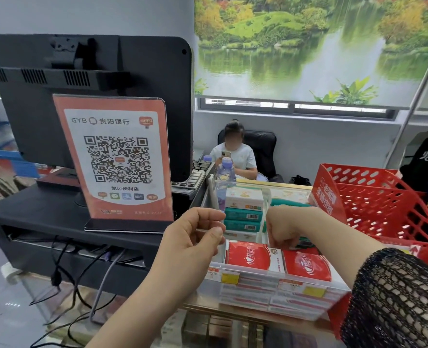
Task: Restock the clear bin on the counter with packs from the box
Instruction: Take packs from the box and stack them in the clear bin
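Observation:
The clear bin [248,276] stands on the glass counter, split by clear dividers. Red packs [251,257] fill its front compartments; white and teal packs [244,209] are stacked behind. My left hand [192,237] pinches the bin's left clear wall between thumb and fingers. My right hand [287,228] reaches down into the right middle compartment with its fingers curled downward; whether they hold a pack is hidden. The box of packs is not in view.
A red perforated basket [383,207] stands right of the bin. A QR payment sign [117,159] and a black monitor [94,96] sit to the left on a black stand. A water bottle [225,177] stands behind the bin. A person sits beyond the counter.

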